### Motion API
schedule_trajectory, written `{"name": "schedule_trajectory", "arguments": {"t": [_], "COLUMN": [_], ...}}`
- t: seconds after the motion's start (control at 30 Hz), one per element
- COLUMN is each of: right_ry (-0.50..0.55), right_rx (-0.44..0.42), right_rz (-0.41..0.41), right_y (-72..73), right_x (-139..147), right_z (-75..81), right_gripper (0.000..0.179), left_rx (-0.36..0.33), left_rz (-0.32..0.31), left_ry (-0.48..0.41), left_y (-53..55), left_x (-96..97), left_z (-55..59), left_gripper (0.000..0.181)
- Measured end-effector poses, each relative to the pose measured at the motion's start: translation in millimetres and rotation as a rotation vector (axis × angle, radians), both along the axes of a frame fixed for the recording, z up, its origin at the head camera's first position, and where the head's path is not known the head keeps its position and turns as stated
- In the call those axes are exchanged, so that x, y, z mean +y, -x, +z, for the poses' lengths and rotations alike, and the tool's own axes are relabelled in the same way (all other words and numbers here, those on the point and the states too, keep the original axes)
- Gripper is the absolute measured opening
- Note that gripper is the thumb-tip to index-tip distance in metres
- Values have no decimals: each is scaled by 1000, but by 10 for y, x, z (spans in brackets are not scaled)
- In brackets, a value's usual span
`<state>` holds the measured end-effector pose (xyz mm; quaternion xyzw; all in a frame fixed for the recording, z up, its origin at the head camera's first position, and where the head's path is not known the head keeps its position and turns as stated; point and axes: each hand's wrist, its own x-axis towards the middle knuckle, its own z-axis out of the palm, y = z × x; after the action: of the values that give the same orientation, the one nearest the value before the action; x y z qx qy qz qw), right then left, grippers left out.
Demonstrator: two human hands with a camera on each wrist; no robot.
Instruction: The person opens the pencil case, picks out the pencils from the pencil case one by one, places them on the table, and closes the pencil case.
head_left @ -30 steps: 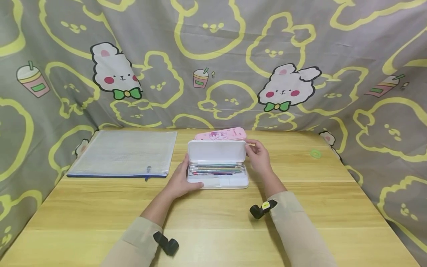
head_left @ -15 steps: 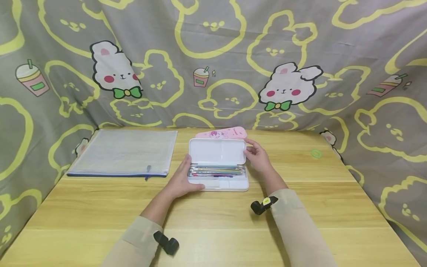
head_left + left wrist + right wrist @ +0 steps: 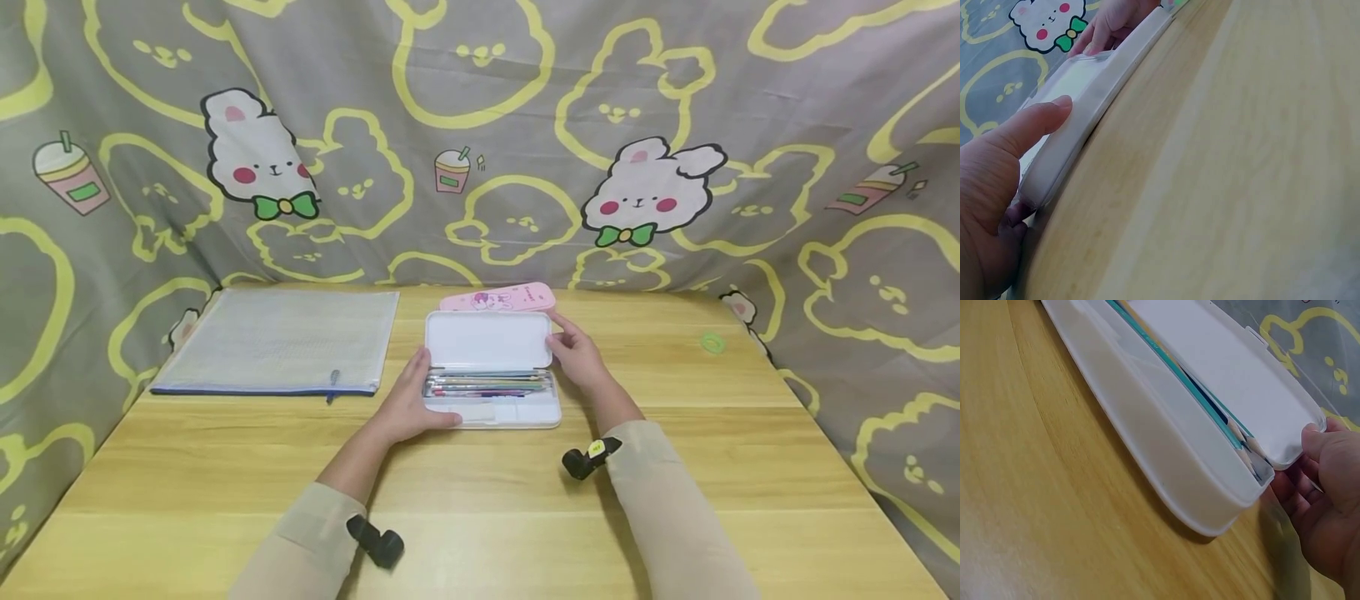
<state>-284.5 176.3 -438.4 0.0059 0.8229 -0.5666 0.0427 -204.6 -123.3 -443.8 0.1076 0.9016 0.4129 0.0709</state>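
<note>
The person holds a white pencil case (image 3: 528, 414) open on the far half of the table (image 3: 480, 517), about midway between the left and right edges, with its long side roughly parallel to the far edge. The left hand (image 3: 405, 407) grips the case's left end, thumb over the front rim and fingers along the side, probably to keep the base from sliding. The right hand (image 3: 583, 358) pinches the right edge of the raised lid (image 3: 489, 340), thumb on the inner face and fingers behind, which seems to control the lid's lean. How firmly the 2 hands press cannot be told.

Pencils (image 3: 487, 383) lie lengthwise in the back part of the case, a layout that suits their length; the right wrist view shows sharpened tips at the right end. A pink box (image 3: 497, 298) with a rabbit print lies behind the lid, by the far edge. A mesh bag (image 3: 281, 342) lies flat toward the far left corner, a green ring (image 3: 712, 342) toward the far right corner.

Compared with 1 second ago, the lid leans farther back, showing more of its inner face, and the case sits slightly closer to the person.
</note>
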Motion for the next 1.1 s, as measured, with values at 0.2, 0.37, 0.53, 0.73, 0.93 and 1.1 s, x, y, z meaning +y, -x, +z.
{"name": "schedule_trajectory", "arguments": {"t": [0.2, 0.37, 0.53, 0.73, 0.93, 1.1], "right_ry": [-27, -93, -184, -326, -423, -504], "right_rx": [21, 123, 133, 137, 188, 212], "right_rz": [31, 61, 58, 184, 319, 370], "right_y": [-40, -113, -287, -469, -517, -505], "right_x": [2, 50, 63, 41, 12, -23], "right_z": [81, 163, 235, 216, 202, 217], "right_gripper": [56, 56, 43, 29, 23, 21], "left_rx": [-2, -3, 1, 4, -3, 0], "left_rz": [0, 2, -1, -3, -4, -3], "left_ry": [1, 3, -2, -4, -11, -21], "left_y": [8, 12, 1, -6, -9, -9], "left_x": [4, 1, -4, -9, -8, -11], "left_z": [13, 4, -12, -24, -20, -10], "left_gripper": [131, 131, 130, 129, 129, 129]}}
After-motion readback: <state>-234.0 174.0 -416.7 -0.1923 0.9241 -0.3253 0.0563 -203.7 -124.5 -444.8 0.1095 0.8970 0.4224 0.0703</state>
